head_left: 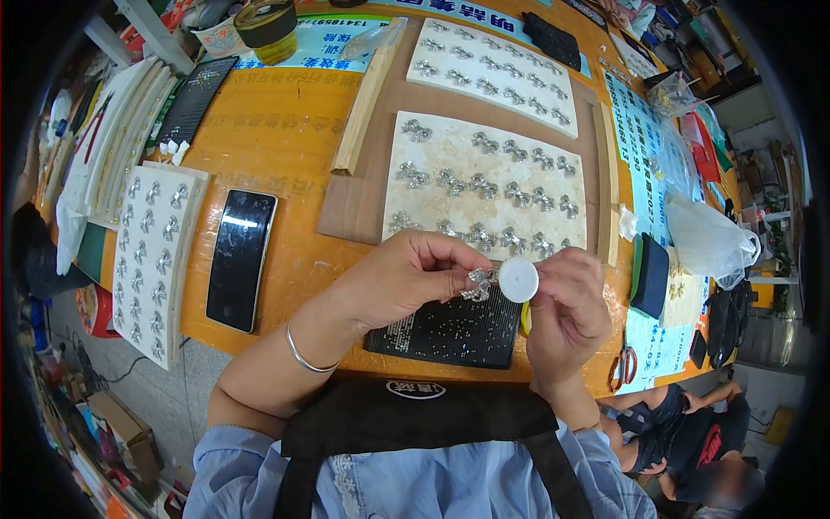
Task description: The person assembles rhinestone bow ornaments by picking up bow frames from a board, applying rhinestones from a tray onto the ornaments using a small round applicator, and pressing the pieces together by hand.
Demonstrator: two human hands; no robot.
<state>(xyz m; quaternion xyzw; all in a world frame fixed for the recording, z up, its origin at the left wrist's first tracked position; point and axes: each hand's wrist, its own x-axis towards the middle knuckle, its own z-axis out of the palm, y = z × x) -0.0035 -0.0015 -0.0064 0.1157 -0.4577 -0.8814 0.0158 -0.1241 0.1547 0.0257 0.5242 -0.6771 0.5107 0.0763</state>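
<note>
My left hand (406,281) pinches a small silver bow-shaped ornament (475,287) between thumb and fingertips. Close beside it, my right hand (566,303) grips a small round white disc (520,279), its flat face turned up toward me. Whether the disc touches the ornament I cannot tell. Below both hands lies a black ribbed tray (441,344) scattered with tiny shiny stones. Just beyond my hands, a white board (467,128) carries rows of similar silver ornaments. Part of a yellow object (525,318) shows behind my right hand.
Another ornament board (415,62) lies farther back, between wooden strips (367,104). At left are a phone (241,259) and stacked ornament boards (147,251). Red-handled scissors (622,368) lie at right, near a plastic bag (705,238). Another person (692,432) sits at lower right.
</note>
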